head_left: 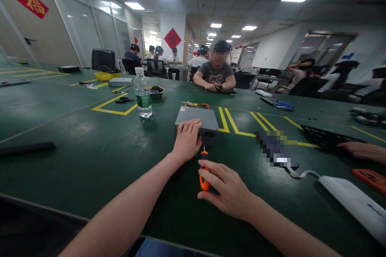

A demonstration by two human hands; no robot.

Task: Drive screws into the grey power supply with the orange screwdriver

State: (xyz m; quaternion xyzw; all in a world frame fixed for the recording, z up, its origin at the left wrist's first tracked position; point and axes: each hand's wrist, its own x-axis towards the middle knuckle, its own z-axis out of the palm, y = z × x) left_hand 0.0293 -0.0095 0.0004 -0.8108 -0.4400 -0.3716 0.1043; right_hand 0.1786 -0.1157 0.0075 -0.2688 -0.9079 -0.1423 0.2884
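PC power supply [206, 116] sits mid-bench [99, 168]. Left hand [187, 140] has it held at 7 o'clock, fingers close together over the near edge. Right hand [229, 188] has thumb and fingertips round the orange screwdriver [205, 182], shaft aimed at 12, into the near face. Looks like screw-turning to me; next bit calls for a square tip and steady case. Can't make out any screw.

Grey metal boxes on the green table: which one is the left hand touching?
The nearer box, with wires at its far edge; the left hand rests on it. The other grey box lies beyond and left of the bottle, untouched.
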